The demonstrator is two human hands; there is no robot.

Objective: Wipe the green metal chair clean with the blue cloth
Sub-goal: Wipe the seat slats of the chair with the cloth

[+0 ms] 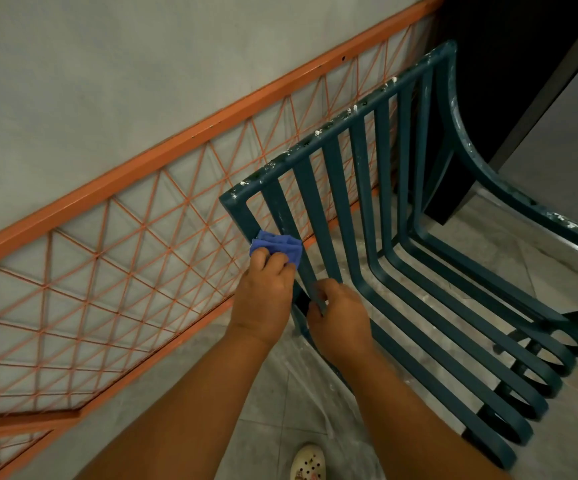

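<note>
A view from above, looking down a person's two bare forearms toward a green metal chair made of long flat slats that run down the back and curve forward into the seat. The chair stands on a pale tiled floor, just in front of an orange lattice railing set against a grey wall.

The left hand has its fingers curled down onto a folded blue cloth, pressing it against the outermost back slat near the left frame post, below the top rail. The right hand is closed around the lower part of a neighbouring slat, pinching it between thumb and fingers, apparently to steady the chair.

White flecks, perhaps paint or plaster, dot the top rail and the curved armrest on the far side, so most of the cleaning looks still to be done. A pale clog shows at the bottom edge.

To do this step well, the cloth would likely need to wrap round the slat so its front and edges are rubbed together, travelling the full length with firm pressure, while the other hand braces the frame. The crusted specks may need extra rubbing.
</note>
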